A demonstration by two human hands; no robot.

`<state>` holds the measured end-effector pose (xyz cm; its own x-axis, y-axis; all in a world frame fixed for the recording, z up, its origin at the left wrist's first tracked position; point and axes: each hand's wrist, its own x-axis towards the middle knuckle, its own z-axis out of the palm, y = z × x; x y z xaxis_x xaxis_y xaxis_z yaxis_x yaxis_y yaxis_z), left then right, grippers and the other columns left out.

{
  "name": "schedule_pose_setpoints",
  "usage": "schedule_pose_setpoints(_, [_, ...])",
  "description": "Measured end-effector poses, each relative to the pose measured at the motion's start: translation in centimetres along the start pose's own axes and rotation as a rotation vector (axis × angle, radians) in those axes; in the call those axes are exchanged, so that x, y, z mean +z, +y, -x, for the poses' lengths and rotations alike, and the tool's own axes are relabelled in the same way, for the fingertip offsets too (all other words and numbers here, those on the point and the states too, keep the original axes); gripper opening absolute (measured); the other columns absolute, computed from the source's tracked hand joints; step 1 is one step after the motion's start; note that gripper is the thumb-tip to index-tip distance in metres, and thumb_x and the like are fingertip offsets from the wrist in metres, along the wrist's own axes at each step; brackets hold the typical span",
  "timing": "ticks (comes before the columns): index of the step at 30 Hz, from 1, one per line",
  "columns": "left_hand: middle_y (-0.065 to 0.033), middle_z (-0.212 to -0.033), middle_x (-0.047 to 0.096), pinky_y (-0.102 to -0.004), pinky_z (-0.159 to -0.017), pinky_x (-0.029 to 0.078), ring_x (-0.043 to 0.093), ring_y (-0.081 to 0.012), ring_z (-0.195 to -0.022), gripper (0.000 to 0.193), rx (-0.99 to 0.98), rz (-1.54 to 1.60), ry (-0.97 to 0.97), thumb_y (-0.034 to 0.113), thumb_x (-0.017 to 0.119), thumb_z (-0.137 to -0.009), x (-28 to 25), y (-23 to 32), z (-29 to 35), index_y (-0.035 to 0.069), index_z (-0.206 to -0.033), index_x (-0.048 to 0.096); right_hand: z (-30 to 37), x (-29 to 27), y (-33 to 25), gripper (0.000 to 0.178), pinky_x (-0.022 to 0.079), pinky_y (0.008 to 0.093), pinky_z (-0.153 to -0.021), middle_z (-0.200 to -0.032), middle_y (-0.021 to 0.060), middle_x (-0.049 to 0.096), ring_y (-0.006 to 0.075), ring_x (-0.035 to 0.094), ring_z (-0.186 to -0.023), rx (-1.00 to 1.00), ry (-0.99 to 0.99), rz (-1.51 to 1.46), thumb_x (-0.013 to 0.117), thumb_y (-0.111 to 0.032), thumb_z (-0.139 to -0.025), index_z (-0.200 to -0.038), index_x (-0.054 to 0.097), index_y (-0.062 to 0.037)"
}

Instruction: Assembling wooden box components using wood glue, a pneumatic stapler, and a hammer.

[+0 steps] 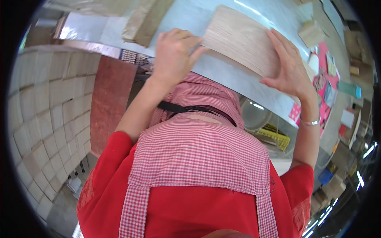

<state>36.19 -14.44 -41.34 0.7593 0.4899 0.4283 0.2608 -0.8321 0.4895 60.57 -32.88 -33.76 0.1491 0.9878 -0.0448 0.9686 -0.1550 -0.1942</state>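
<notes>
A pale wood-grained board lies at a slant on the grey-white tabletop. At its left end, my left hand has curled fingers, with thumb and index finger at the near left corner. My right hand holds the right end, its fingers stretched along that edge and the thumb at the near right corner. The undersides of both hands' grips are hidden.
A tan wrapped block stands left of my left hand. Beyond the right hand are a small wooden block and a pink patterned cloth. Stacked pale blocks fill the left; a yellow basket sits under the table.
</notes>
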Motion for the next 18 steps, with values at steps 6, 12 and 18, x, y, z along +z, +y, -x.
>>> schedule_pose_setpoints(6, [-0.0063,-0.087,0.070,-0.0369,-0.081,0.044,0.065,-0.0228,-0.086,0.022,-0.009,-0.082,-0.006,0.020,0.080,-0.076,0.1,0.3,-0.5,0.005,-0.092,0.075,-0.2,1.4,1.7,0.113,0.029,0.0491,-0.116,-0.151,0.0170,0.038,0.0342,0.040,-0.137,-0.075,0.028,-0.009,0.089,-0.023,-0.054,-0.151,0.032,-0.0132])
schedule_pose_setpoints(12, [-0.0057,-0.085,0.069,-0.0370,-0.080,0.043,0.063,-0.0226,-0.085,0.020,0.006,-0.065,-0.001,0.021,0.079,-0.077,0.0,0.6,-0.6,0.005,-0.090,0.075,0.0,2.2,2.2,0.116,0.027,0.0512,-0.117,-0.151,0.0174,0.038,0.0346,0.039,-0.137,-0.072,0.043,0.016,0.091,-0.030,-0.053,-0.151,0.031,-0.0151])
schedule_pose_setpoints(18, [-0.0059,-0.086,0.070,-0.0373,-0.082,0.043,0.063,-0.0225,-0.086,0.020,-0.025,-0.061,-0.046,0.019,0.079,-0.077,-0.2,0.7,-0.8,0.005,-0.091,0.075,-0.1,3.1,2.6,0.117,0.028,0.0507,-0.117,-0.151,0.0168,0.039,0.0343,0.039,-0.138,-0.087,0.064,0.069,0.091,-0.034,-0.054,-0.152,0.029,-0.0167])
